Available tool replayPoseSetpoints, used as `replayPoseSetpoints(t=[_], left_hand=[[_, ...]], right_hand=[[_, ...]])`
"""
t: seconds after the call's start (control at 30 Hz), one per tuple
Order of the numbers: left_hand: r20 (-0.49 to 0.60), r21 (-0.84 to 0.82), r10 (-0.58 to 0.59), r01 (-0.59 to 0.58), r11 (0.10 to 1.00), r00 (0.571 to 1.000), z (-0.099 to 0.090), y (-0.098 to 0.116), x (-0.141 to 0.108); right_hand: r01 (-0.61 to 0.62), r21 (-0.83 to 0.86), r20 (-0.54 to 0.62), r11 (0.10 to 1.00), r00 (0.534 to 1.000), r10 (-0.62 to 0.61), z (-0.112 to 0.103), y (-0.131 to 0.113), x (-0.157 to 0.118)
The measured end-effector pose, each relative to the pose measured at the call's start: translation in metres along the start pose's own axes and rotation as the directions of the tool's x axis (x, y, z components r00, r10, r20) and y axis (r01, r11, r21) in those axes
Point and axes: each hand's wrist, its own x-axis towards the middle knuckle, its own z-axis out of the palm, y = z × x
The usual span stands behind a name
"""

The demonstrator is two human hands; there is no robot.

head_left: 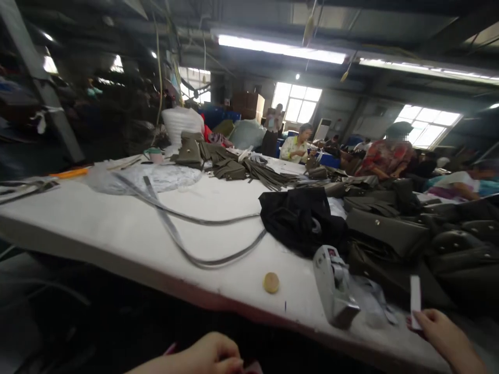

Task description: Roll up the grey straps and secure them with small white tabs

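Note:
My right hand, at the table's right front edge, pinches a narrow white strip that stands upright from the fingers. My left hand is low in the middle of the view, below the table edge, its fingers curled. Something pale shows at its fingertips, mostly cut off by the frame. A tape dispenser sits on the table left of my right hand, with crumpled clear plastic beside it. Dark olive bags with metal studs lie piled beyond my right hand.
The white table carries a small round yellow-rimmed piece, black cloth, long grey straps and a plastic bag. Olive pieces are heaped farther back. Several people work beyond, one in a red patterned top.

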Motion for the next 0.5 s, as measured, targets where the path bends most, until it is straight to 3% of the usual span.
replayPoseSetpoints(t=[0.07,0.13,0.2,0.27,0.37,0.5], left_hand=[[0.05,-0.002,0.038,-0.037,0.999,0.998,0.004,-0.002,0.003],[0.064,-0.015,0.108,-0.107,0.994,0.992,0.005,-0.004,0.005],[0.057,-0.01,0.161,-0.161,0.987,0.985,0.005,-0.005,0.005],[0.054,-0.009,0.171,-0.171,0.985,0.984,0.002,-0.005,0.002],[0.03,-0.038,0.134,-0.133,0.99,0.99,-0.003,-0.008,-0.007],[-0.023,-0.062,0.142,-0.143,0.988,0.99,-0.01,-0.015,-0.018]], right_hand=[[0.035,-0.014,0.055,0.999,0.998,-0.034,-0.007,-0.025,-0.043],[0.265,0.052,0.057,0.963,0.962,-0.268,0.002,-0.059,-0.097],[0.51,-0.052,0.0,0.859,0.86,-0.51,0.024,-0.093,-0.147],[0.648,-0.197,0.048,0.736,0.756,-0.653,0.054,-0.118,-0.181],[0.699,-0.312,0.228,0.644,0.713,-0.663,0.097,-0.134,-0.204],[0.704,-0.24,0.361,0.669,0.704,-0.611,0.128,-0.133,-0.208]])
